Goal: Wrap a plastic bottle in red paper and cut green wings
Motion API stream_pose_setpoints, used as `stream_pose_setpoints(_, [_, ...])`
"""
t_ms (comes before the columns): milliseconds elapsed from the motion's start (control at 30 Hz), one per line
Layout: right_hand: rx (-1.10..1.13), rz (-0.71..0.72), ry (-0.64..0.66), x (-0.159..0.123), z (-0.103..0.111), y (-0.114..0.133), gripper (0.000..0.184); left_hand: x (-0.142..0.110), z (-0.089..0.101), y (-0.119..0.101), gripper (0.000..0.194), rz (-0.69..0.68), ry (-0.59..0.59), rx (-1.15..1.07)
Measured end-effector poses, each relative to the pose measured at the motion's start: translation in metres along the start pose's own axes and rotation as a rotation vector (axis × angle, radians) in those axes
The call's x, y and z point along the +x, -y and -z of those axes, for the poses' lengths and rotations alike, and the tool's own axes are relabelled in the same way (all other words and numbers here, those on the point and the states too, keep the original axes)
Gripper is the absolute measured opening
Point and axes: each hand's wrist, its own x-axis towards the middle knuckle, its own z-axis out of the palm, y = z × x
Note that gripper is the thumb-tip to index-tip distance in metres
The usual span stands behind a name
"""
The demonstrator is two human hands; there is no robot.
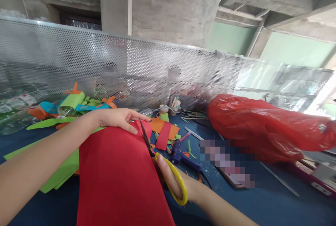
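Note:
A large sheet of red paper or thin foam (119,177) lies in front of me, its near part running out of view at the bottom. My left hand (122,118) is closed on its far edge, thumb on top and fingers stretched along the edge. In my right hand (169,178) is a pair of scissors (182,184) with yellow handles. The dark blades stand apart at the sheet's far right corner, their tips close to my left fingers. Most of my right fingers are hidden behind the handle and the sheet.
Beyond the sheet are orange scraps (156,126), a red strip (163,135) and a blue glue gun (181,156). Green sheets (61,171), plastic bottles (25,100) and a paper-covered bottle model (70,101) are left. A red plastic bag (252,124) bulges right, behind a blurred-out phone-like object (227,164).

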Motion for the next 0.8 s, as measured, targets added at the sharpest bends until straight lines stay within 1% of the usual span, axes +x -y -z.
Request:
stream_pose_setpoints(200, [-0.098, -0.077, -0.11, 0.001, -0.004, -0.019, 0.06, 0.006, -0.007, -0.001, 0.064, -0.019, 0.046, 0.014])
stream_pose_setpoints(333, [-0.228, -0.094, -0.163, 0.002, -0.007, -0.027, 0.062, 0.005, -0.01, -0.004, 0.066, -0.018, 0.016, 0.049])
stream_pose_setpoints(400, [-0.298, -0.086, -0.185, 0.002, -0.007, -0.026, 0.061, 0.004, -0.012, -0.006, 0.068, -0.012, 0.0, 0.072])
stream_pose_setpoints(467, [-0.325, -0.072, -0.182, 0.002, -0.008, -0.023, 0.06, 0.003, -0.012, -0.008, 0.07, -0.002, 0.003, 0.085])
stream_pose_setpoints(667, [-0.259, -0.001, -0.121, 0.002, -0.008, -0.012, 0.059, 0.003, -0.014, -0.009, 0.067, -0.003, 0.039, 0.056])
stream_pose_setpoints(800, [-0.25, 0.03, -0.148, 0.003, -0.009, -0.009, 0.057, 0.003, -0.014, -0.009, 0.066, -0.008, 0.045, 0.036])
